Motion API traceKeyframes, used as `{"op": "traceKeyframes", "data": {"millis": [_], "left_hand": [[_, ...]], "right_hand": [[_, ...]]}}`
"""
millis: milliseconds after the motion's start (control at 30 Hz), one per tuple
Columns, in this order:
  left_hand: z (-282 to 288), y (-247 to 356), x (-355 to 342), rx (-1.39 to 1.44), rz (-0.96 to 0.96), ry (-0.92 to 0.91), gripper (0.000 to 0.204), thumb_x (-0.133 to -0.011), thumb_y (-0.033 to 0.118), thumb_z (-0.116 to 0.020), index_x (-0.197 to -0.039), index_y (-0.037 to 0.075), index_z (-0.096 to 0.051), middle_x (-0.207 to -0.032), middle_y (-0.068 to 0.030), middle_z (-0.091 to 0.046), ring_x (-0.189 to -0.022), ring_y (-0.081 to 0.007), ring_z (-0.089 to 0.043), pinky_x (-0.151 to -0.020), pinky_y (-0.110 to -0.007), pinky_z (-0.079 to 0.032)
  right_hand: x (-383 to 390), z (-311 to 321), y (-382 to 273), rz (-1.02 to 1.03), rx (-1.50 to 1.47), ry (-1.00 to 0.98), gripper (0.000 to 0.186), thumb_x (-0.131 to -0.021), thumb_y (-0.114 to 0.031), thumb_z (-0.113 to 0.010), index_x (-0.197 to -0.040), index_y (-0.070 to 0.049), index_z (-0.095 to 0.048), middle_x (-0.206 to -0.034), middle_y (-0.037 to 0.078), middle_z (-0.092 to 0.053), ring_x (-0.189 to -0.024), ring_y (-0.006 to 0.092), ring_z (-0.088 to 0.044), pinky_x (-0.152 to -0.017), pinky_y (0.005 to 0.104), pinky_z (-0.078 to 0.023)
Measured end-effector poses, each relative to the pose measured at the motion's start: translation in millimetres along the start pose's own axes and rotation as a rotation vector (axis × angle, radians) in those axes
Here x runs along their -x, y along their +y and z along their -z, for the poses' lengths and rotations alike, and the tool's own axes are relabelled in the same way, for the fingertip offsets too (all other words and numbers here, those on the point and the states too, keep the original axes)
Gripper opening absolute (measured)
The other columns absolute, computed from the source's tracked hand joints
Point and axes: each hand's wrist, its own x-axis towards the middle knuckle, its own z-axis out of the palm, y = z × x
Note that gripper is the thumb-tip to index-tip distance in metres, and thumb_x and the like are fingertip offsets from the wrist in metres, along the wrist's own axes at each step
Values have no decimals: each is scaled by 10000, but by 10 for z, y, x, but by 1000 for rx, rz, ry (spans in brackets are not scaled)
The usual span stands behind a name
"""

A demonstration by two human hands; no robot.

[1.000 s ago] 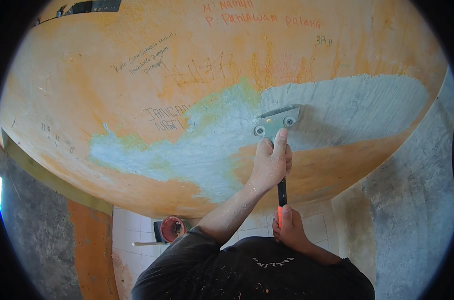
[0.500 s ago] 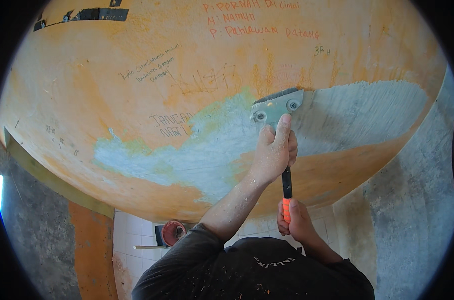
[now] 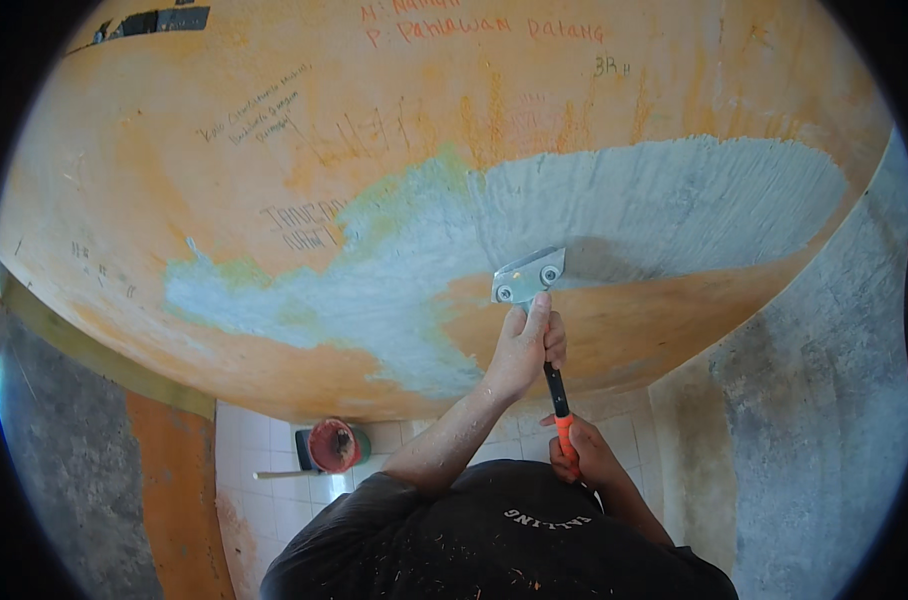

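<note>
Leftmost, a bucket [image 3: 320, 441] sits on the tiled floor [image 3: 262, 430]. I have the left grip [image 3: 520, 352] clamped on the scraper [image 3: 555, 386] just below its head [image 3: 530, 276], which lies over the pale patch [image 3: 424, 250] of the wall [image 3: 614, 320]. Further right, my right grip [image 3: 586, 450] is clamped around its orange handle [image 3: 566, 436].

Metal scraper head [image 3: 528, 277], rough wall [image 3: 664, 200], glossy tiles [image 3: 274, 515]

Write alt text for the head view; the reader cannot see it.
A person's left hand and right hand hold a scraper at an orange wall with a large pale patch; the left is nearer the blade. A bucket stands on floor tiles.
</note>
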Motion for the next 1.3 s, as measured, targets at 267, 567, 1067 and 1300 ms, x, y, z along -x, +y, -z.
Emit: {"op": "traceKeyframes", "data": {"millis": [267,567,1067,1300], "left_hand": [[54,-487,61,42,105,117,354,-1042,438,-396,-863,135,-353,-647,4,-355,-537,-116,-386,-529,-295,-382],[108,-558,64,76,42,223,323,-1042,428,-397,-1006,108,-423,-645,8,-359,-534,-113,-382,-522,-282,-362],[281,-625,-43,-179,46,279,372,-1031,447,-425,-847,128,-367,-575,49,-330,-434,-67,-332,-392,-258,-289],[319,-615,-66,-141,30,227,390,-1029,442,-432,-815,132,-332,-551,53,-328,-411,-64,-328,-375,-246,-280]], "right_hand": [[122,272,253,-59,65,61,496,-1050,-445,-320,-1252,-23,-484,-590,14,-430,-423,102,-387,-419,257,-355],[-29,371,432,-18,41,25,491,-1050,-448,-326,-1237,-25,-489,-567,5,-402,-396,94,-364,-390,252,-335],[-369,54,893,26,7,161,373,-1045,-440,-356,-985,-88,-464,-559,-15,-387,-392,70,-351,-373,241,-311],[-423,-15,927,40,32,225,310,-1049,-383,-373,-918,-109,-434,-596,-36,-383,-438,59,-353,-409,226,-313]]}}
